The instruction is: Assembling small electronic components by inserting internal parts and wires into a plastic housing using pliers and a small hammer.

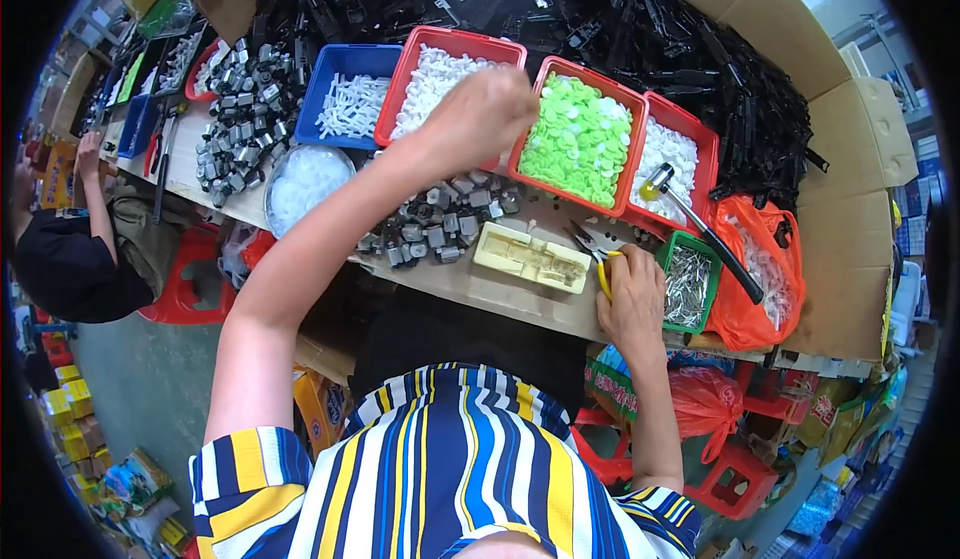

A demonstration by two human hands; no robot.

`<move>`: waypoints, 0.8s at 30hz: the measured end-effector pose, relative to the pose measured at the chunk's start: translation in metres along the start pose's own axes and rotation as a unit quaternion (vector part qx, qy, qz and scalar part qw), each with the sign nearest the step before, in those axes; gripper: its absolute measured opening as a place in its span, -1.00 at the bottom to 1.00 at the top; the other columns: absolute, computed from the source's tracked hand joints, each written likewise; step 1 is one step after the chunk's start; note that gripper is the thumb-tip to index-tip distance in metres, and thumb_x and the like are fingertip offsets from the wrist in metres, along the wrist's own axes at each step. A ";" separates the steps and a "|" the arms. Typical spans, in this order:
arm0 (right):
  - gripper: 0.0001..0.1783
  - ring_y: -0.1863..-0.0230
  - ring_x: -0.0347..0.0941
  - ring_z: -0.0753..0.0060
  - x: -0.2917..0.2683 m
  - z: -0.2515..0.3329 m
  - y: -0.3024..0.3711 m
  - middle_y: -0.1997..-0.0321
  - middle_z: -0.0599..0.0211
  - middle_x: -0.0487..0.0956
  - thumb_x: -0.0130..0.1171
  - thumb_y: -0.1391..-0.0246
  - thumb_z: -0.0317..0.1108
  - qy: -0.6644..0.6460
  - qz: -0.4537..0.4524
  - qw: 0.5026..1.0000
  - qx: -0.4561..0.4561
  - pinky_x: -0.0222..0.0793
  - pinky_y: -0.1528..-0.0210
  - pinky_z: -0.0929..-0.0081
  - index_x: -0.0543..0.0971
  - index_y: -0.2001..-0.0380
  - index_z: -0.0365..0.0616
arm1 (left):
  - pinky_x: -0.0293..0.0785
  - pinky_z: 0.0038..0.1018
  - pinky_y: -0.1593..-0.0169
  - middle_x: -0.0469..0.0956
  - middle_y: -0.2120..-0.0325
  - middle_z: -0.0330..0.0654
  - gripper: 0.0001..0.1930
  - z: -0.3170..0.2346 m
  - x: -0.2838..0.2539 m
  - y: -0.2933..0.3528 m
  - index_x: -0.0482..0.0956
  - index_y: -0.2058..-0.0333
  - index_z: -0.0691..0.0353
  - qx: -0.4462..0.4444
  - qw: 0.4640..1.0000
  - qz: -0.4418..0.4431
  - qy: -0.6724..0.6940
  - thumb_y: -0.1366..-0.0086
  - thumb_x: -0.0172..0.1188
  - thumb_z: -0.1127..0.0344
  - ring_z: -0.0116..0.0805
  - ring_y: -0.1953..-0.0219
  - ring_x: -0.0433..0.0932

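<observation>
My left hand [485, 114] is above the right side of a red bin [425, 37] of small white pieces, close to an orange-red bin [522, 167] of bright green discs. Its fingers are curled closed, and whatever they hold is hidden. At the table's front edge, my right hand [635, 299] is closed round the yellow handles of a pair of pliers [604, 271], whose jaws point away from me. Left of the pliers lies a cream-coloured moulded block [530, 258] with a hollowed top. Just right of my hand stands a green tray [668, 325] of thin metal pins.
A hammer [705, 229] leans across the right red bin [705, 154]. Also here are a blue bin [318, 66], a clear bowl [308, 187], grey metal parts [435, 224] and an orange bag [790, 259]. Black parts [740, 99] pile behind. Another person [85, 249] sits at far left.
</observation>
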State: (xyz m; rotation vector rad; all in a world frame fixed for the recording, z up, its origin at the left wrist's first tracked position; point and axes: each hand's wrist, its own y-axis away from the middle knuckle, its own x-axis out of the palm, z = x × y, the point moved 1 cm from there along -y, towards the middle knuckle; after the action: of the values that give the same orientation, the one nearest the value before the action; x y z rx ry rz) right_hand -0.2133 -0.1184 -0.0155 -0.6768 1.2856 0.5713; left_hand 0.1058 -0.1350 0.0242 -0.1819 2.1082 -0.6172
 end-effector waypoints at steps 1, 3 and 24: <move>-0.62 -0.10 0.36 -0.02 -0.001 0.000 0.000 -0.03 0.06 0.43 0.21 0.10 -0.51 -0.009 0.014 1.000 -0.002 0.24 -0.20 0.10 0.48 0.13 -0.24 | 0.52 -0.21 0.17 0.58 0.42 0.00 -0.88 0.014 0.006 -0.017 0.69 0.35 0.35 0.007 0.999 -0.038 -0.028 -0.14 0.24 0.46 0.00 0.26 0.58; -0.60 -0.11 0.36 -0.02 -0.005 -0.001 0.000 -0.04 0.06 0.42 0.22 0.11 -0.51 -0.020 0.018 1.000 0.000 0.23 -0.21 0.10 0.48 0.10 -0.24 | 0.52 -0.21 0.11 0.60 0.40 -0.01 -0.86 0.033 0.021 -0.049 0.71 0.36 0.32 0.003 0.991 -0.061 -0.119 -0.09 0.23 0.50 -0.01 0.19 0.55; -0.61 -0.07 0.44 -0.05 -0.029 -0.007 -0.015 -0.03 0.03 0.47 0.28 0.01 -0.54 -0.190 -0.051 0.981 0.004 0.33 -0.15 0.13 0.52 0.05 -0.24 | 0.62 -0.54 0.16 0.71 0.32 -0.16 -0.74 0.024 -0.012 -0.087 0.70 0.14 0.37 -0.131 0.933 -0.138 0.304 -0.24 0.42 0.35 -0.43 0.30 0.70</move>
State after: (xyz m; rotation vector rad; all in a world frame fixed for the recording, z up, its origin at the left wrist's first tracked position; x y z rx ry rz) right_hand -0.2132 -0.1341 0.0139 -0.5898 0.8918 0.5785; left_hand 0.1235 -0.2143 0.0646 -0.4971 2.7988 -0.6034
